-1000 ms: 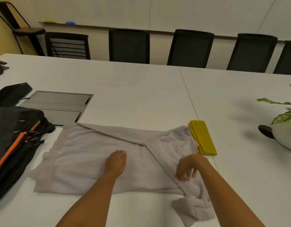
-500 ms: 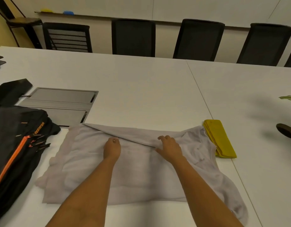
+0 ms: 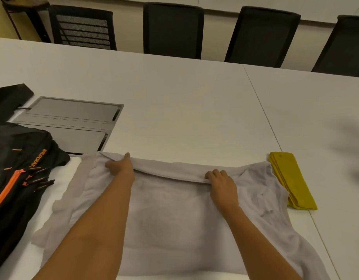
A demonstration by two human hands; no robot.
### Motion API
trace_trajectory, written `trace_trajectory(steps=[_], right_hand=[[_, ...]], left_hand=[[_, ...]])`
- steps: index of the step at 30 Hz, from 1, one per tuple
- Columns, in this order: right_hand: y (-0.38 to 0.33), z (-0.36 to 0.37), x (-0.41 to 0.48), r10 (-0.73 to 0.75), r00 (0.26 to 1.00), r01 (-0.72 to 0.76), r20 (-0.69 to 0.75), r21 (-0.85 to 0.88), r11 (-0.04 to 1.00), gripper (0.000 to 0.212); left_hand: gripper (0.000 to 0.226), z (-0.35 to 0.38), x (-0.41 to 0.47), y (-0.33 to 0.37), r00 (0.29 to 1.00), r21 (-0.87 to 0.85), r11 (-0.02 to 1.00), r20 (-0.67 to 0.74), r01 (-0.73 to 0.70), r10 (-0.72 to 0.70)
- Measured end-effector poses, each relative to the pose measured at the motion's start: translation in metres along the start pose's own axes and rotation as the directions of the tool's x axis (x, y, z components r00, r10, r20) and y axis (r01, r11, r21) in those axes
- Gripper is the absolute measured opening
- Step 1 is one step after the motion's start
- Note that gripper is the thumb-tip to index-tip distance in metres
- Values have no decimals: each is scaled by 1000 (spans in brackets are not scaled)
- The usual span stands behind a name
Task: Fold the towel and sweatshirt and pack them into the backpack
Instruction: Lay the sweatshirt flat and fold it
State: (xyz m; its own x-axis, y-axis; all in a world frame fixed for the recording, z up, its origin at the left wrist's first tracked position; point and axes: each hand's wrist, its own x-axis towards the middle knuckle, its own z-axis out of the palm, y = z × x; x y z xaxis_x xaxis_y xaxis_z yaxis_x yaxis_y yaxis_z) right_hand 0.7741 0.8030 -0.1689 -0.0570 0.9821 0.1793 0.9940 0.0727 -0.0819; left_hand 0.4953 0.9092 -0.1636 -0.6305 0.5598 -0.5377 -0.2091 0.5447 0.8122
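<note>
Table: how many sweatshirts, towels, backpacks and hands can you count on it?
grey sweatshirt: 1
yellow towel: 1
black backpack: 1
hands: 2, left hand and right hand, both gripping the sweatshirt's folded edge
Total: 5

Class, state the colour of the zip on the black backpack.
The zip is orange, seen best in the head view.
</note>
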Motion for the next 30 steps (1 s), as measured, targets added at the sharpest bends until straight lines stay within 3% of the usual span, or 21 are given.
trace_trajectory(steps=[4,7,9,16,19,23,26,30], right_hand=[[11,-9,9,31,995,-32,-96,-7,999,49],[13,-10,14,7,984,-7,-179,-1,1000,45],[15,-7,16,13,975,-13,-220,3,1000,44],[25,0,-2,18,985,-17,-174,6,1000,47],[32,-7,-20,39,988,-41,-147,-8,999,48],[41,-28,-35,111,978,-121,-174,-47,992,44],[44,-52,-43,141,960,-163,-240,-77,984,37],[44,-76,-59,124,930,-173,-347,-116,978,23]], left_hand=[[76,-3,11,7,997,1,997,7,75,-75],[56,-6,19,13,997,216,974,-57,63,-52],[48,-6,20,16,995,247,967,-92,55,-33],[55,-18,8,20,991,-100,995,-137,-28,14],[53,-35,1,22,992,-193,981,-117,16,-39],[52,-65,-11,18,982,-433,884,12,174,-188],[40,-87,-38,10,981,-577,794,115,193,-155],[53,-117,-73,-16,982,-707,682,159,185,-101]])
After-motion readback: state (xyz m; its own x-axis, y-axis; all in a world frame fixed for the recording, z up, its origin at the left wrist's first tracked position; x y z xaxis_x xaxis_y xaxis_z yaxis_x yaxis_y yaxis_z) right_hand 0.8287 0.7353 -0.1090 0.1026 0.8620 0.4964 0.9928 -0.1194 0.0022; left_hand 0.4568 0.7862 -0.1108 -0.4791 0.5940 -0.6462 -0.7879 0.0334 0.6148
